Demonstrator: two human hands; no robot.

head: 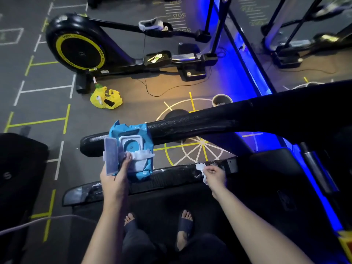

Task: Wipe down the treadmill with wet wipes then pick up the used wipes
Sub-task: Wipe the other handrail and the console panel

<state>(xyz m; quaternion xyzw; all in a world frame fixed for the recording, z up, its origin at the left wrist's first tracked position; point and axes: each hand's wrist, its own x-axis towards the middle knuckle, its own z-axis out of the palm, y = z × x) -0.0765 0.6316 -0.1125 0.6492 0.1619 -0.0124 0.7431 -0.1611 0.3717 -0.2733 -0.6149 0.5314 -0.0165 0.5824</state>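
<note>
The gym floor (47, 111) is dim and marked with yellow and white lines, with blue light along one edge. A flywheel machine (80, 48) and a yellow bag (105, 100) sit well beyond me. I stand on the treadmill (162, 202) belt, looking sideways over its handrail (200, 124) and the side rail (171, 178) below it.

My left hand (114, 180) holds the pack (137, 141) of wipes up against the handrail. It grips the pack from below, with the thumb pressing on the fresh wipe (142, 156) that pokes from the opening. The lid (111, 157) is flipped open to the left. I judge I hold the pack there so the next sheet is within reach and the pack is off the floor. The left forearm runs straight ahead from my body, wrist about level.

My right hand (214, 175) is down at the side rail, its grip pinching a crumpled wipe (201, 167) between thumb and fingertips. The wipe touches the rail's top, where pale streaks and scraps show. The arm reaches forward and a little outward, and the wrist is bent down so the wipe meets the surface. I take this as mid-wiping. The rail looks only partly done, and collecting used wipes is not yet begun.
</note>
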